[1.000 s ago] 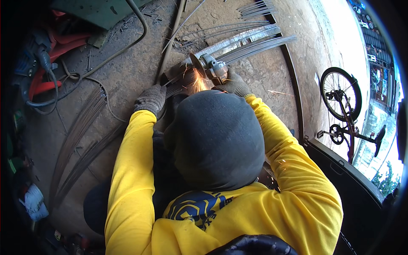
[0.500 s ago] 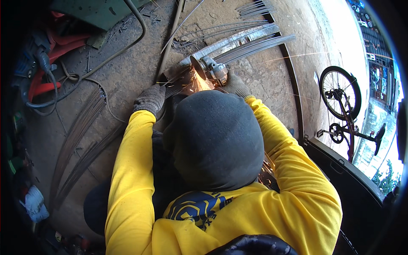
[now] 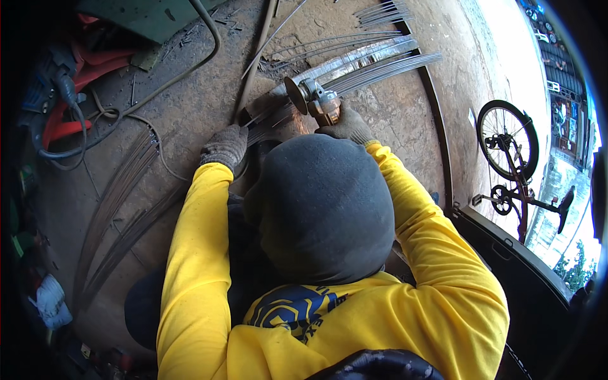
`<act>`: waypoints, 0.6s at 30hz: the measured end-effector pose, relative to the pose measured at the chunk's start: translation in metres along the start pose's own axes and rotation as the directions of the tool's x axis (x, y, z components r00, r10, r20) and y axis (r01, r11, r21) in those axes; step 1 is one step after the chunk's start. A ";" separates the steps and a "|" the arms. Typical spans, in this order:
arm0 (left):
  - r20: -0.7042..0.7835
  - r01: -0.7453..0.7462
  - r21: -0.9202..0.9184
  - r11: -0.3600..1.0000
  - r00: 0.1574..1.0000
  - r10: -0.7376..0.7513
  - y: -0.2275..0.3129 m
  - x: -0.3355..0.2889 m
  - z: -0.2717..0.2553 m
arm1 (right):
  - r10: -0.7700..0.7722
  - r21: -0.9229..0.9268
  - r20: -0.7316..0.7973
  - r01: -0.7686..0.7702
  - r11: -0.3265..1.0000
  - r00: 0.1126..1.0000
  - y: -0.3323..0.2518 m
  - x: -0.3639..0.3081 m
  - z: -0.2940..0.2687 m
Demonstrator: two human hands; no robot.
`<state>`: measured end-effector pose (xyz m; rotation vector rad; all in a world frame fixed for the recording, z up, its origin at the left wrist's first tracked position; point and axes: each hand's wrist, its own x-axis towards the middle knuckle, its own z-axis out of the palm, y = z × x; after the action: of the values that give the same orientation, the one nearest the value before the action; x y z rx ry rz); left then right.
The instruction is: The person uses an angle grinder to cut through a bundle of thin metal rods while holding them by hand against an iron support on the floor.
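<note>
My left hand (image 3: 223, 145), in a grey knit glove, is closed round the ends of a bundle of thin metal rods (image 3: 258, 135) low over the floor. In my right hand (image 3: 349, 126), also gloved, is an angle grinder (image 3: 325, 106); the fingers wrap its body, partly behind the dark covered head (image 3: 323, 209). The grinder's disc (image 3: 296, 95) stands apart from the rods, with only a faint glow below it. Just beyond the grinder lies a flat metal bar (image 3: 361, 58), beside more thin rods (image 3: 386, 71).
A dark metal rail (image 3: 434, 104) crosses the floor at the right, with a bicycle (image 3: 510, 152) beyond it. Loose rods (image 3: 120, 196) and a cable (image 3: 155, 139) lie at the left. Red-framed equipment (image 3: 69, 120) stands farther left. A green metal piece (image 3: 136, 16) is at the top.
The bright spark stream under the disc has died down. My right hand has lifted the grinder slightly away from the rods and tilted it. My left hand has hardly moved.
</note>
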<state>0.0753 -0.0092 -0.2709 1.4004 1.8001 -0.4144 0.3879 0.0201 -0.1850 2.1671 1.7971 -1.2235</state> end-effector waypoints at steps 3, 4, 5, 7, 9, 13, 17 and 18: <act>-0.010 -0.011 0.000 1.000 1.000 0.011 0.000 0.002 0.000 | 0.006 0.020 -0.010 -0.006 1.000 1.000 0.009 0.000 0.001; -0.017 -0.012 0.004 1.000 1.000 0.012 0.000 0.001 0.001 | 0.014 0.026 -0.011 -0.013 1.000 1.000 0.012 0.000 0.002; -0.016 -0.010 -0.002 1.000 1.000 0.010 -0.002 0.000 0.003 | 0.011 0.031 -0.005 -0.011 0.999 1.000 0.015 -0.001 0.004; -0.023 -0.013 -0.016 1.000 1.000 0.012 0.000 -0.005 -0.002 | 0.004 0.038 -0.004 -0.003 0.999 1.000 0.018 0.000 0.003; -0.035 -0.006 -0.008 1.000 0.999 0.006 0.001 -0.005 -0.002 | 0.002 0.049 -0.008 -0.002 0.999 1.000 0.019 -0.001 0.002; -0.025 -0.010 0.005 1.000 1.000 0.010 0.004 -0.006 -0.006 | 0.000 0.056 -0.023 0.001 0.998 1.000 0.027 0.004 0.010; -0.062 -0.023 0.007 1.000 0.998 0.023 -0.001 -0.007 -0.004 | 0.030 0.061 0.022 -0.031 0.998 0.999 0.018 0.000 0.007; -0.067 -0.024 0.006 1.000 0.997 0.025 -0.001 -0.006 -0.002 | 0.039 0.057 0.028 -0.041 0.998 0.999 0.013 -0.003 0.004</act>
<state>0.0736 -0.0118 -0.2653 1.4542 1.8345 -0.3638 0.3969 0.0118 -0.1910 2.1943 1.7201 -1.3051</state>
